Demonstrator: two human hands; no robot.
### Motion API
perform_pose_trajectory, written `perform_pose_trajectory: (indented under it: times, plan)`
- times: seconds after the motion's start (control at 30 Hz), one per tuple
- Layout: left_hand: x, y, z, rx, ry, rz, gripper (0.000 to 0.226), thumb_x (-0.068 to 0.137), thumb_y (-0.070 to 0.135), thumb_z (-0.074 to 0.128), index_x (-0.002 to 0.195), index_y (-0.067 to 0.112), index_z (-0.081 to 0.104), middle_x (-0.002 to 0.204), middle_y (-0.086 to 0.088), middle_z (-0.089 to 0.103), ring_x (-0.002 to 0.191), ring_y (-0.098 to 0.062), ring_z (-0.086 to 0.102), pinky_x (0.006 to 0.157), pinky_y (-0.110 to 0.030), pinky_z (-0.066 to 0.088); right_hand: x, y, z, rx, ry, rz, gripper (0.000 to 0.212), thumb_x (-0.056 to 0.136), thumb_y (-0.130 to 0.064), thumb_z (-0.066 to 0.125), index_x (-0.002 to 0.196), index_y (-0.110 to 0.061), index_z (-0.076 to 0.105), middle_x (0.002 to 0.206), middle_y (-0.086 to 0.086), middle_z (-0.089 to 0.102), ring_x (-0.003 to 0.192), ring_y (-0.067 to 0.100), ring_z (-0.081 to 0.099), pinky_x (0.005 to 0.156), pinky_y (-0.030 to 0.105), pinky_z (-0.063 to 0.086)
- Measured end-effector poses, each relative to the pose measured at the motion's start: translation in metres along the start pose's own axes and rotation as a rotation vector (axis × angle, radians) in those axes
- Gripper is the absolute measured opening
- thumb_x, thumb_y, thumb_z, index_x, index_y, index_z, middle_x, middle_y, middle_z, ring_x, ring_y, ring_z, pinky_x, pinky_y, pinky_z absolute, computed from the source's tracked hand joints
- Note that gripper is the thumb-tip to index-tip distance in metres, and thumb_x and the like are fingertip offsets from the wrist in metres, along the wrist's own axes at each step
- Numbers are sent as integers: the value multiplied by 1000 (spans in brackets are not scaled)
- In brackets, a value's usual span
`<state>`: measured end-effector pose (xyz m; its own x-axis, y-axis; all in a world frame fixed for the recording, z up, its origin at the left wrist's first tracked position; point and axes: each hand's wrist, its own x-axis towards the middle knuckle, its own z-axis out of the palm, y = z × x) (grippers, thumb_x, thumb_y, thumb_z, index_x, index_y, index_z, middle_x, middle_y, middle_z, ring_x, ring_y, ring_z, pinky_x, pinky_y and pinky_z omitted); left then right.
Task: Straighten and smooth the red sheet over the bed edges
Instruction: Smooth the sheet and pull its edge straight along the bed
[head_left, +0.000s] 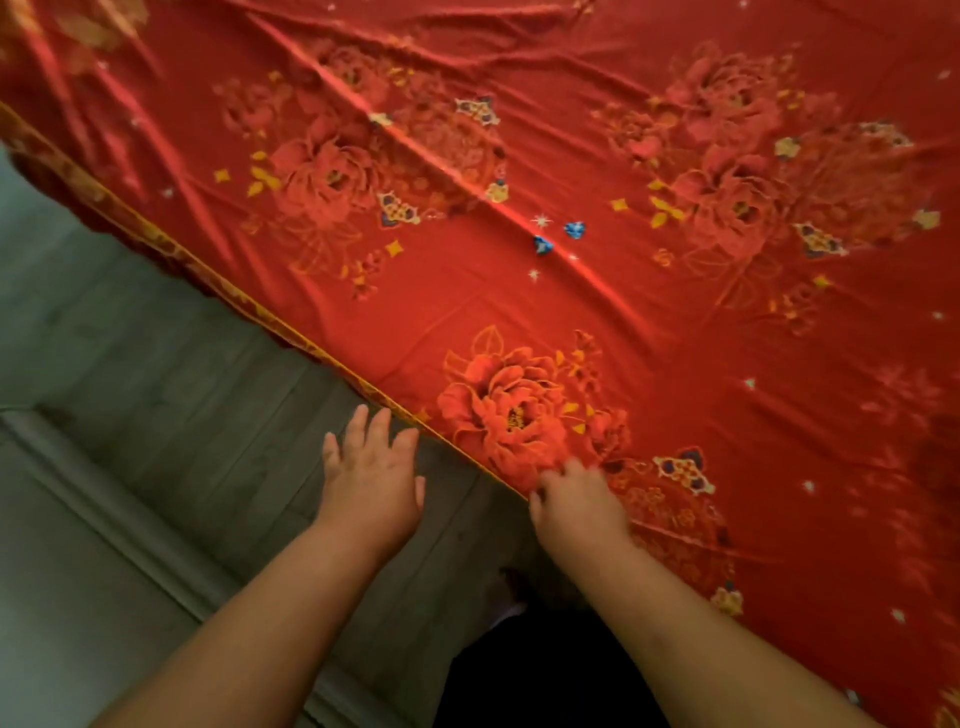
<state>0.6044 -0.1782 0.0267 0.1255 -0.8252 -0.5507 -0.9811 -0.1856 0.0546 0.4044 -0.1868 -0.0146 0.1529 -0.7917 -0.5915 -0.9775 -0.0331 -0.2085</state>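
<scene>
The red sheet (597, 291), printed with large flowers and gold marks, covers the bed and fills most of the view. Long diagonal creases run across it from the upper left toward the middle. Its gold-trimmed edge (249, 306) runs diagonally from the upper left down to my hands. My right hand (576, 504) rests on the sheet at that edge, fingers curled and pinching the fabric beside a big flower. My left hand (371, 473) hovers over the floor just left of the edge, fingers spread, holding nothing.
Grey wood-look floor (171, 395) lies left of the bed. A pale skirting or step (104, 519) crosses the lower left. My dark-clothed legs (540, 670) stand close against the bed edge.
</scene>
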Motion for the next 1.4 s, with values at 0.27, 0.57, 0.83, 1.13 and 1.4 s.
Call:
perform_pose_trajectory:
  times: [0.27,0.57,0.83,1.13,1.4]
  plan:
    - [34,-82,-20,-111,37,-97,53,88,37,50,137,21,35,156,-11,16,146,-30,-1,116,-55,6,91,-105,-12,-103,-257,-88,50,94,-36,41,140,-19,37,151,11,27,141,37,18,112,48,24]
    - [117,-184,-75,-167,27,-174,54,88,36,50,139,22,34,156,-10,16,146,-29,-1,117,-54,6,201,-242,-41,-68,-169,-164,46,92,-40,41,135,-23,45,149,22,27,139,43,20,112,51,21]
    - [185,-285,-131,-230,63,-254,55,87,36,52,138,23,37,155,-10,19,146,-29,3,116,-53,10,291,-358,-43,-47,-212,-321,53,89,-40,34,141,-30,28,159,6,9,144,40,-5,112,63,14]
    - [225,-418,-179,-258,70,-332,55,86,36,53,137,23,38,155,-10,20,146,-29,5,117,-54,12,326,-498,-85,90,-116,-294,57,95,-30,42,148,-19,23,159,11,9,145,35,5,119,43,9]
    - [284,-553,-229,-231,58,-235,53,87,36,51,137,22,36,156,-11,17,146,-30,2,117,-55,9,381,-636,-106,179,-90,-266,48,96,-25,43,142,-18,37,156,15,19,145,32,14,118,37,10]
